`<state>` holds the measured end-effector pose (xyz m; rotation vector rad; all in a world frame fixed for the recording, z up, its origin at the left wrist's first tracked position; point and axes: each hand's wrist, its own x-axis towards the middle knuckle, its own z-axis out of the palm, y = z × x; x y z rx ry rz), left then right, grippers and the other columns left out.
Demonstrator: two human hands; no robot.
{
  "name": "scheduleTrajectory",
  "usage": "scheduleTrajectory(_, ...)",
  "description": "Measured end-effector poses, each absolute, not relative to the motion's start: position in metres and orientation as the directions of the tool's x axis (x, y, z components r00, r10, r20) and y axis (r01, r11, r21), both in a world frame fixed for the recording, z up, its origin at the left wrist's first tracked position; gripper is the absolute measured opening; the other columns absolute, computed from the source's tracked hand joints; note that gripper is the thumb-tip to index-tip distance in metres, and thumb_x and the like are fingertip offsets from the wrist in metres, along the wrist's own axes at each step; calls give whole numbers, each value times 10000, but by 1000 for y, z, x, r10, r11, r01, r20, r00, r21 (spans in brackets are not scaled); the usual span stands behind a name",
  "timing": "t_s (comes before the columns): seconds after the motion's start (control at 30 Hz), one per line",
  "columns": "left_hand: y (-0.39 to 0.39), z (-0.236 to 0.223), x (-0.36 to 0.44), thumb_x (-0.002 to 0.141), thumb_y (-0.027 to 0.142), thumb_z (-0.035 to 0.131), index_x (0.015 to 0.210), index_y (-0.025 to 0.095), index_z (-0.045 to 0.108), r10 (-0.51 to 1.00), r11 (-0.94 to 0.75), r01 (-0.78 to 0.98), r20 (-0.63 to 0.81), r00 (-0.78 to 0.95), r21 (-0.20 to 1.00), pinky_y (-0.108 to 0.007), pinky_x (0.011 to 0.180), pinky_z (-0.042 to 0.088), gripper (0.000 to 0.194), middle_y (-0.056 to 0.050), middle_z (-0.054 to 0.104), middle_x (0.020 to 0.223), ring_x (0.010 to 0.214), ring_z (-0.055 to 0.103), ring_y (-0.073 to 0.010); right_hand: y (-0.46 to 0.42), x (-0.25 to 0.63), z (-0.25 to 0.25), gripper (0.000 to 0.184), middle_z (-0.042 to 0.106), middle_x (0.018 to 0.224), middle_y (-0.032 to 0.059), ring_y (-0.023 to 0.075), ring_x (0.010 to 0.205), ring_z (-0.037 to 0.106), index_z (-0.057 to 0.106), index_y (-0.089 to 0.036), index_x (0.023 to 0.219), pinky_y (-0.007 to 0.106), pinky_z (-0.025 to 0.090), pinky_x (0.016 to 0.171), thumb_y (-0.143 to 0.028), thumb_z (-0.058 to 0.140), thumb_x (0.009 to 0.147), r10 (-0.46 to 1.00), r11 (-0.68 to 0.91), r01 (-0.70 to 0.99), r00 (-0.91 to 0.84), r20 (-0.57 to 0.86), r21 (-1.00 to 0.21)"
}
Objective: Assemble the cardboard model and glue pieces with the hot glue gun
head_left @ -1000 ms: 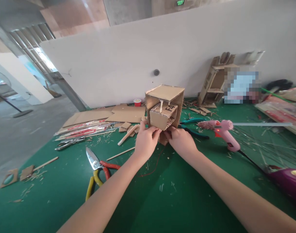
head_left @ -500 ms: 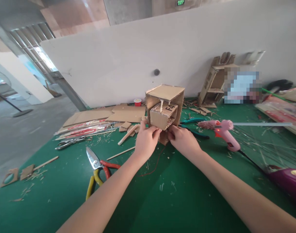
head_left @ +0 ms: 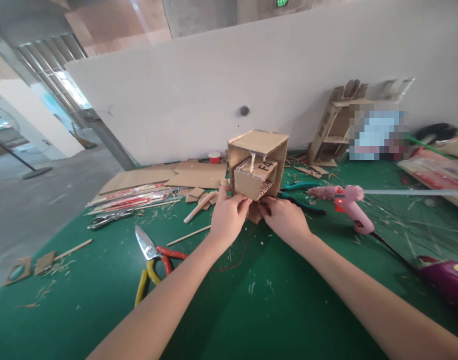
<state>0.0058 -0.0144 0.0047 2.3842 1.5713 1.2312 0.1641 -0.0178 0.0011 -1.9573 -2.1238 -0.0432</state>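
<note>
A cardboard box model (head_left: 258, 142), open at the front, stands on the green table with a smaller printed cardboard box (head_left: 249, 183) inside it. My left hand (head_left: 229, 214) is closed at the lower left of the smaller box, its thumb and fingertips pinched at the bottom edge. Facing it, my right hand (head_left: 284, 216) is closed too, with its fingertips under the lower right edge. What lies between the fingertips is too small or hidden to make out. Below the hands a thin red thread (head_left: 245, 252) runs along the table.
Red-and-yellow-handled shears (head_left: 148, 250) lie left of my forearm. A pink glue gun (head_left: 351, 200) with a glue stick rests at the right, near teal-handled pliers (head_left: 302, 186). Cardboard sheets (head_left: 199, 175) and scraps lie behind left. Another cardboard structure (head_left: 328, 132) leans against the wall.
Both hands stay pinched under the smaller box, with only slight finger movement. The whole view has shifted a little; nothing else has visibly moved.
</note>
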Motion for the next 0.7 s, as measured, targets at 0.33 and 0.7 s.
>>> scheduleTrajectory(0.33,-14,3,6,888,255,543,853,192,696,785,-494,760,593,180,423,-397,859,523,169,-96,543,1076,933,604,-224,-11,158,4,345,716,890,72,255,783,680,655,-258,1058,306,430,608,-419,383,921,983,42,987,-13,183,-158)
scheduleTrajectory(0.7,-14,4,6,894,259,530,859,183,692,791,-493,756,584,183,431,-382,860,521,183,-103,518,1100,940,603,-223,-16,161,-1,349,727,863,67,241,731,682,649,-219,992,281,373,539,-445,390,932,961,82,994,-58,269,-77)
